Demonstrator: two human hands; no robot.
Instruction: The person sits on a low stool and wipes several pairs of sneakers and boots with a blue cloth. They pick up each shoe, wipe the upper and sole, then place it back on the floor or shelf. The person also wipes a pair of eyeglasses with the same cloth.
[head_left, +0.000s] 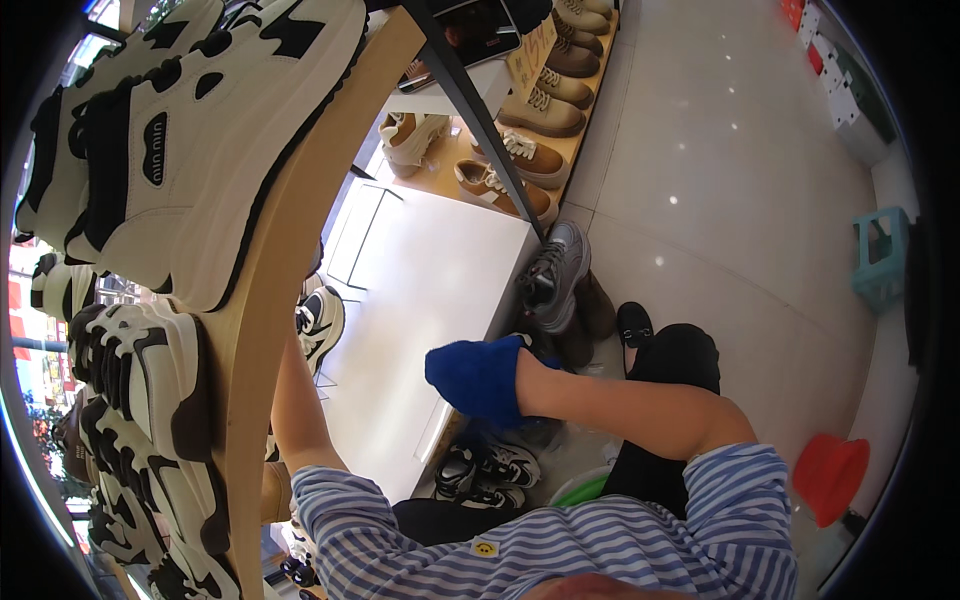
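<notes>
A blue cloth (476, 379) is draped over my right hand, so its fingers are hidden. My bare right wrist (536, 384) comes out of the cloth. The cloth hangs over the right side of a glossy white display surface (420, 262). My left forearm (300, 412) reaches up behind a curved wooden shelf (255, 315), which hides the left hand. A black-and-white sneaker (321, 322) shows just beyond that shelf. On the shelf, close to my left, stand large cream-and-black sneakers (172, 187) and several smaller ones (150, 375).
Grey sneakers (556, 277) and black-and-white sneakers (487, 472) are on the floor by the display. A green-lined basin (585, 487) is near my legs. Tan shoes (544, 112) line a low wooden shelf. A black metal post (480, 120) rises ahead; a teal stool (879, 259) stands right.
</notes>
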